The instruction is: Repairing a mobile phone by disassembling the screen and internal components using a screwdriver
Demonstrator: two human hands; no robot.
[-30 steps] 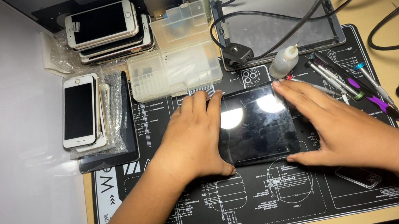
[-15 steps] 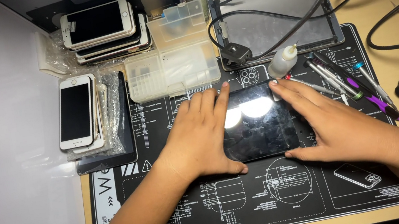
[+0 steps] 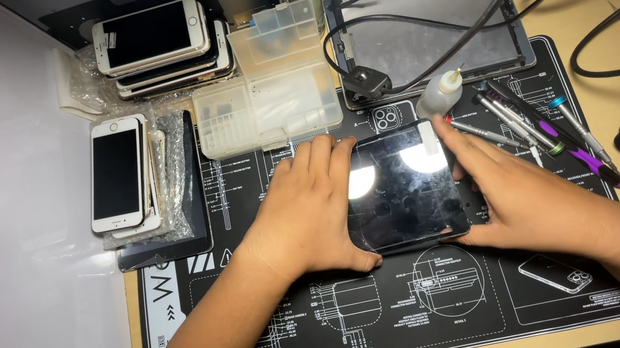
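1. On the black printed rubber work mat (image 3: 397, 316), the left hand (image 3: 307, 207) and right hand (image 3: 522, 195) clasp opposite edges of a glossy dark rectangular glass tablet (image 3: 404, 188), fingers curled.
2. The tablet lies flat, reflecting two lamps.
3. Just beyond it stands a small white dropper bottle (image 3: 437, 95).

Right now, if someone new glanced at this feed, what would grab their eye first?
Probably the dark glossy tablet in the middle of the black work mat, gripped at its edges by the left hand and the right hand, lamp glare on its glass. After that, the stacks of phones at the far left, and the row of screwdrivers to the right of the tablet.
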